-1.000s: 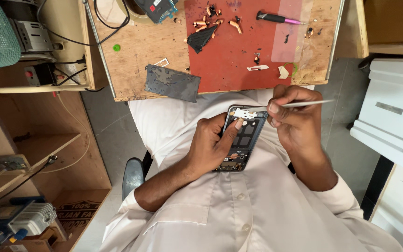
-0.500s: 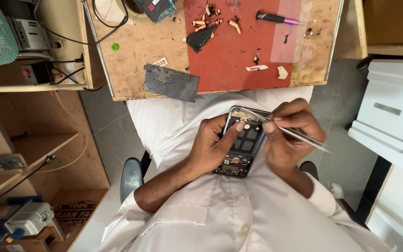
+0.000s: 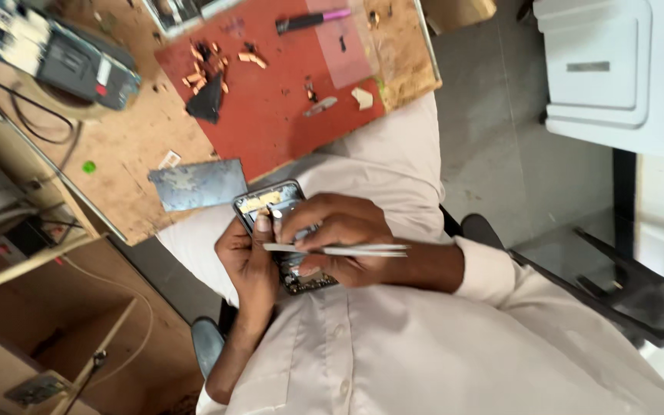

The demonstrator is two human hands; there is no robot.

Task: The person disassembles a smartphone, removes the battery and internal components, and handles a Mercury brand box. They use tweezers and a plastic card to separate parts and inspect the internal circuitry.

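An opened smartphone [image 3: 274, 206] with its back off lies in my left hand [image 3: 249, 257], held over my lap in front of a wooden workbench [image 3: 121, 146]. Its upper end shows gold-coloured parts; the lower half is hidden by my fingers. My right hand [image 3: 340, 242] rests across the phone and holds white tweezers [image 3: 340, 249], which lie level with their tips pointing left at my left thumb.
A red mat [image 3: 270, 107] on the bench carries small screws and scraps, a black fragment [image 3: 209, 100] and a pink-handled tool [image 3: 313, 19]. A grey back panel [image 3: 197, 184] lies at the bench edge. A white cabinet [image 3: 601, 69] stands to the right, a dark chair [image 3: 639, 292] beside me.
The view has swung and moved closer. My right hand has slid over the phone, and the tweezers have turned from slanting down-right to lying level across it.
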